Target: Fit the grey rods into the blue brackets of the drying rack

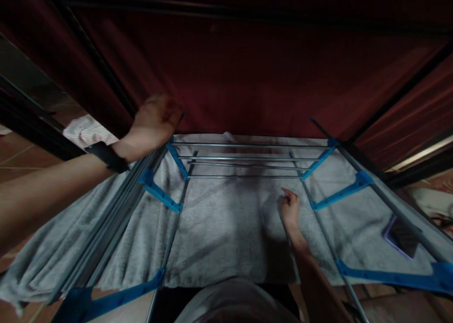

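Observation:
My left hand (159, 120), with a dark band on its wrist, is raised at the back left corner of a rack of grey metal tubes and blue plastic brackets. Its fingers are curled and smeared by motion, beside the upper end of a grey tube (183, 115); whether they grip it I cannot tell. A blue bracket (177, 160) sits just below that hand. Lower down, inside the frame, my right hand (290, 210) hovers over a grey towel (226, 219). Its index finger points out, the others are loosely bent, and nothing shows in it. Thin crossbars (247, 176) span the rack's far end.
A phone (401, 235) lies on the towel at the right, partly behind a side tube. Several loose grey tubes (109, 224) lean along the left. Dark red fabric panels (247, 77) in a black frame stand behind. A striped cloth (88, 131) is at the left.

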Demonstrator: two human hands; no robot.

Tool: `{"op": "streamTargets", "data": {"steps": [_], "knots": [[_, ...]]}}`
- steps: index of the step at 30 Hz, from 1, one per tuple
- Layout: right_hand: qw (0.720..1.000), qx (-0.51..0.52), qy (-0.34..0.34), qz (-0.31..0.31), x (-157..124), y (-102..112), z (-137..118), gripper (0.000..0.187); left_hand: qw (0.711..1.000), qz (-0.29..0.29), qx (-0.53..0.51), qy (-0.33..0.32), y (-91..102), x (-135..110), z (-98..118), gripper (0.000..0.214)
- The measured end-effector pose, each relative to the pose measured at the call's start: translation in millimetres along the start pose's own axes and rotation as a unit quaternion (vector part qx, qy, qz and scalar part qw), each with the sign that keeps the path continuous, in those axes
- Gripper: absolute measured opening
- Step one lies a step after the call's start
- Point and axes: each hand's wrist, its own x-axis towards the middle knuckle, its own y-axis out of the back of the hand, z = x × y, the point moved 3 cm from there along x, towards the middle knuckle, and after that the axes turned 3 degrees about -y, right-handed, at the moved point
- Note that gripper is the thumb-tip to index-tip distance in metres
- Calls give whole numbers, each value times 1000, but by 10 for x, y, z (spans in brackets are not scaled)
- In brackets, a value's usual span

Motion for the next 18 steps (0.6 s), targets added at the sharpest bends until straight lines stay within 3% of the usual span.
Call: {"op": "streamTargets", "data": {"steps": [3, 5, 6, 8, 10, 13, 15, 16, 18], "knots": [[999, -19, -25, 41, 106, 85, 53, 46, 970, -147, 48, -188, -371, -241, 634, 29], [997, -33, -43, 56, 206, 118, 83, 50, 904, -317, 54, -281, -804, -570, 978, 25], [996, -39, -54, 59, 258, 130, 99, 51, 879, -379, 63, -284, -1036, -738, 1101, 26], [994, -48, -80, 63, 364, 146, 133, 55, 865, -432, 84, -242, -1489, -1014, 1277, 25], [991, -49, -105, 71, 474, 158, 163, 59, 866, -445, 85, -212, -1892, -1213, 1403, 10], [987, -47, -130, 82, 672, 180, 208, 65, 899, -413, 87, -121, -2292, -1394, 1415, 21], [985, -51, -141, 80, 832, 202, 246, 68, 929, -358, 79, -54, -2384, -1521, 1279, 31], [985, -55, -143, 78, 915, 214, 267, 69, 953, -297, 63, 8, -2368, -1593, 1147, 31], [986, -63, -140, 69, 1073, 233, 314, 69, 973, -196, 44, 113, -2276, -1792, 801, 25]]}}
